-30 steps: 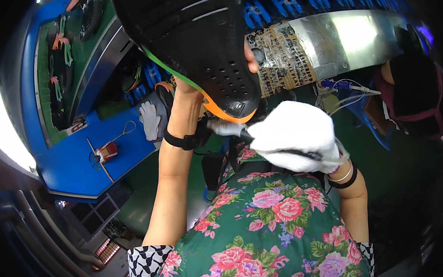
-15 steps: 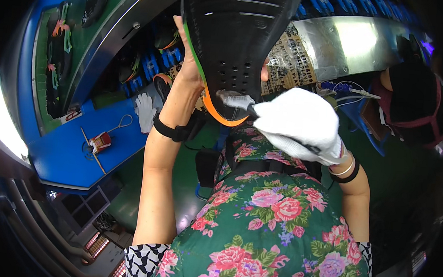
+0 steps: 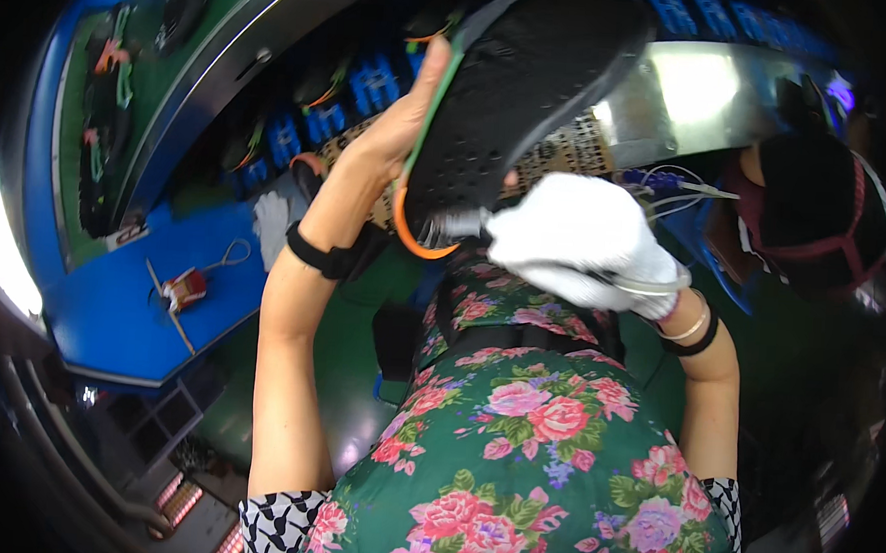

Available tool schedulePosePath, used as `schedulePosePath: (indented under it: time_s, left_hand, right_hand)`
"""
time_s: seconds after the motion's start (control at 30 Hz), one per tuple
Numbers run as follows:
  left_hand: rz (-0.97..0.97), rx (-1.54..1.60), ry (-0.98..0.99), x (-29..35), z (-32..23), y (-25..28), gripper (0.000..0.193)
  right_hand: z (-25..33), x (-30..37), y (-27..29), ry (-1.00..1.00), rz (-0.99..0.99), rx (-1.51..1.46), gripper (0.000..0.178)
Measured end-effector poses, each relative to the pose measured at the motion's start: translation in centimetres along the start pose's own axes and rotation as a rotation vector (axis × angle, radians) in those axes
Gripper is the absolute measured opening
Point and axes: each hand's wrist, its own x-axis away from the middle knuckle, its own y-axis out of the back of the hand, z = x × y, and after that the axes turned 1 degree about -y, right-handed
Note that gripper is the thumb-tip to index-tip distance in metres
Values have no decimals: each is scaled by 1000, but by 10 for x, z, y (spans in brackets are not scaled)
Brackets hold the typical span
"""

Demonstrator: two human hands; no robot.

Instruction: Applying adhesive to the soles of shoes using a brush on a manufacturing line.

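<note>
A black shoe sole (image 3: 523,90) with a green and orange rim is held up in front of me, tilted to the right. My bare left hand (image 3: 403,124) grips it along its left edge, with a fingertip showing at the far side. A white knit glove covers my right hand (image 3: 580,234), whose fingers are closed round a brush (image 3: 456,223). The brush's bristles touch the sole's near end, beside the orange rim. Small holes mark the sole just beyond the bristles. The brush handle is hidden in the glove.
A blue side table (image 3: 110,324) at left bears a red container (image 3: 186,289) with a stick and a white glove (image 3: 270,225). Behind the sole are several blue racks (image 3: 375,85) and a curved metal panel (image 3: 693,99). Another person (image 3: 817,211) sits at the right.
The sole has turned clockwise, its far end swinging to the right. My gloved right hand and the brush have shifted slightly left, with the bristles nearer the orange rim.
</note>
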Motion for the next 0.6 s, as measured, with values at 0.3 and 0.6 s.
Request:
schedulePosePath:
  time_s: [0.3,0.6]
  left_hand:
    - [131,363,-59,12,42,-5,94]
    - [-127,416,-251,9,93,-6,46]
  right_hand:
    - [4,4,10,-510,-579,-462,16]
    - [-7,-1,28,-122,-281,153,17]
